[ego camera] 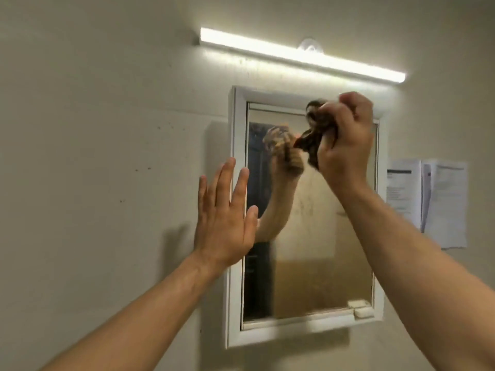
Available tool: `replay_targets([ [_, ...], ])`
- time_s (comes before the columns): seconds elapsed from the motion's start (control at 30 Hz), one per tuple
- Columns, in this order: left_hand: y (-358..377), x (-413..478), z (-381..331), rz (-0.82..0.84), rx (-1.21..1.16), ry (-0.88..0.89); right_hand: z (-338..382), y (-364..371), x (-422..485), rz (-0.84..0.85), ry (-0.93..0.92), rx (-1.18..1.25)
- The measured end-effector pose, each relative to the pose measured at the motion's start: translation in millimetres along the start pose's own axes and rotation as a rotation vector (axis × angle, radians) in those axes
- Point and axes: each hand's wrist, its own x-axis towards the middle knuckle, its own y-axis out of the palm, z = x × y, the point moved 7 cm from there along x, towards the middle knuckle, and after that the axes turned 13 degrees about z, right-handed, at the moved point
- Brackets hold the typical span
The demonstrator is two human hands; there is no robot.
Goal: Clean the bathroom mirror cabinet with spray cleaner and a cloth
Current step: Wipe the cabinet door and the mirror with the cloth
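At the upper right of the mirror, the cloth [316, 132] sits as a dark, patterned wad in the right hand [345, 137]. That hand's fingers are curled tight round it, and a loose tail hangs below the fist. Whether the wad touches the glass cannot be told; its reflection lies just to the left.

Handling, judged: the cloth is soft, light and limp. It is best held bunched in the fist, with a pad left proud of the knuckles to wipe with.

The mirror cabinet [235, 290] is white-framed and fixed to the wall [93, 129]. Its glass looks hazy and streaked low down. It is probably smooth, stiff and breakable, so firm pressure belongs on the frame, not the pane.

The left hand [225, 220] is raised at the cabinet's left edge, fingers straight and spread, holding nothing. Contact with the frame is uncertain.

No spray cleaner is in view. A lit light bar [302, 54] runs above the cabinet, and papers [428, 199] are stuck to the wall at right.
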Motion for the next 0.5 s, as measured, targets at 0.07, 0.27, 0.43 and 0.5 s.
replay_targets([
  [0.07, -15, 20, 11, -0.006, 0.048, 0.005, -7, 2, 33, -0.016, 0.054, -0.145],
  [0.27, -31, 44, 37, 0.034, 0.123, 0.018, -23, 28, 59, 0.140, -0.016, -0.321],
  [0.43, -30, 65, 38, 0.034, 0.143, 0.058, -31, 35, 51, -0.037, 0.215, -0.248],
  [0.5, -28, 78, 34, 0.020, 0.121, 0.049, -28, 42, 52, -0.099, 0.366, -0.153],
])
